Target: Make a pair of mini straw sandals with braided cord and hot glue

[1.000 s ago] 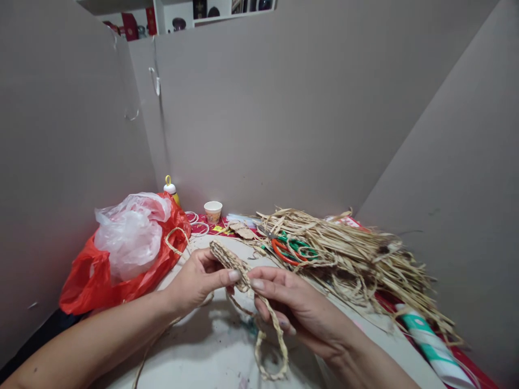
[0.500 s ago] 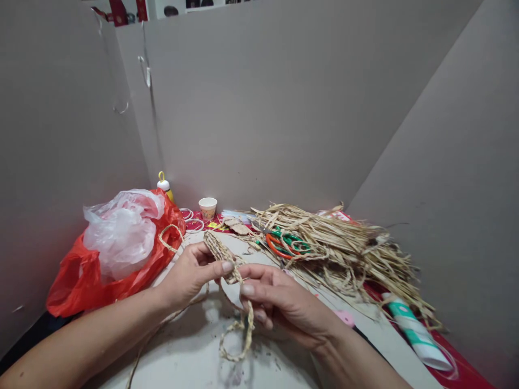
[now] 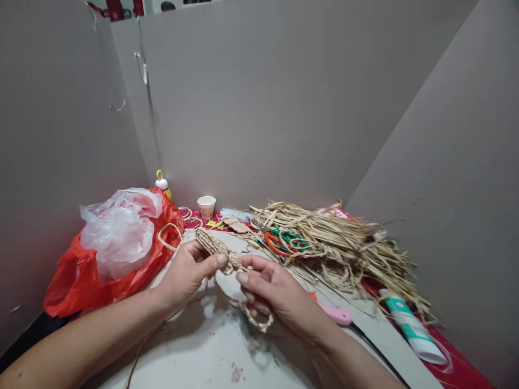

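Low over the white table (image 3: 190, 351), the left hand (image 3: 188, 273) is clamping a folded stack of braided straw cord (image 3: 211, 244) between thumb and fingers, and the right hand (image 3: 279, 289) is pinching the cord just beside it, thumb and forefinger together on the strand. A loop of the cord is hanging below the right fingers. Beside the right forearm, a pink handle (image 3: 337, 314) is lying on the table, with a green-and-white roll (image 3: 409, 327) resting farther right. Beyond the hands, orange-handled scissors (image 3: 275, 246) are lying against a heap of dry straw (image 3: 344, 237), a red bag (image 3: 68, 281) is sitting under crumpled clear plastic (image 3: 121, 232) at left, and a paper cup (image 3: 206, 207) is standing near the grey wall (image 3: 263, 124)
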